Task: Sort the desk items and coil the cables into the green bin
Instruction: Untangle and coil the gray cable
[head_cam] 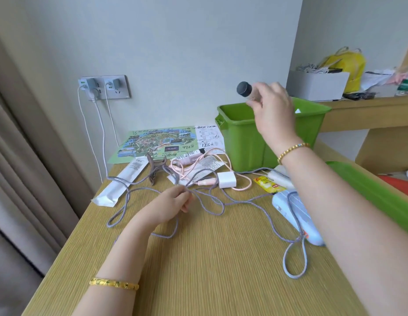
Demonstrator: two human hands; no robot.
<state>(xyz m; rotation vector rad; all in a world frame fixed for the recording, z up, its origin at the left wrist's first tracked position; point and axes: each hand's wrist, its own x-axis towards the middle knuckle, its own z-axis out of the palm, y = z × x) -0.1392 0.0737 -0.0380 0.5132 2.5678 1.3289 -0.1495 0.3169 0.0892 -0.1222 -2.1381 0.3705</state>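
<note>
Bare forearms; gold bangle [114, 283] on left wrist, beaded gold bracelet [292, 150] on right.

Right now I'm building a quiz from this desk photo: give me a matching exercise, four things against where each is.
Things:
1. small bottle
2. grey cable
3. white charger
4. hair claw

Places:
A. pinched in the left hand
B. on the desk, plugged onto the pink cable
C. held in the right hand above the green bin
D. standing beside the long white packet

Pairs: 1-C, 2-A, 3-B, 4-D
</note>
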